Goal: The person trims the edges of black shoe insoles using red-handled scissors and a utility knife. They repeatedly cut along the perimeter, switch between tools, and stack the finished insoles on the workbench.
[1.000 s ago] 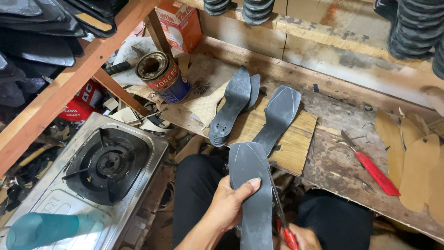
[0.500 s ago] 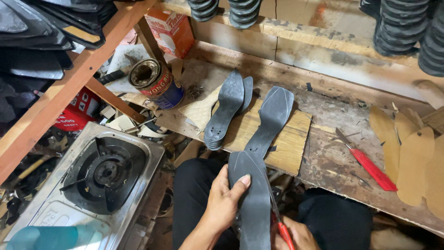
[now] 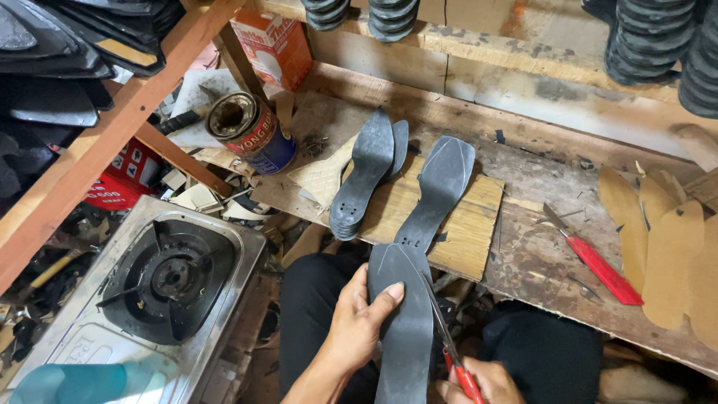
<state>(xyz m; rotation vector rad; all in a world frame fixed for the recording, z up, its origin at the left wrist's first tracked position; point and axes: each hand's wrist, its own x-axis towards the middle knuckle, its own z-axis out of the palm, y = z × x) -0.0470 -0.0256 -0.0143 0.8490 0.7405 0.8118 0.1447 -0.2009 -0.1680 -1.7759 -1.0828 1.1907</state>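
The left hand [image 3: 357,329] is closed on a long dark grey sole [image 3: 404,329], thumb lying across its upper face and fingers wrapped under the left edge. The sole is held lengthwise over the person's lap, just in front of the workbench [image 3: 538,254]. The right hand [image 3: 479,383] sits low at the frame's bottom edge, clamped on the red handles of a pair of scissors [image 3: 449,340] whose blades run along the sole's right edge, touching it.

On the bench to the left stands a round tin can [image 3: 250,131], open at the top, with a red and blue label; its inside is dark and what it holds cannot be made out. Behind it stands an orange and white carton [image 3: 275,46], upright against the wooden post. Lower left, under the slanting beam, lies a red box [image 3: 120,179] with pale print.

A stack of grey soles [image 3: 363,176] and a single grey sole [image 3: 437,191] rest on a pale wooden board [image 3: 471,224]. A red-handled knife [image 3: 594,258] lies to the right, near tan sole-shaped cutouts [image 3: 666,239]. A gas stove [image 3: 161,288] sits at the left.
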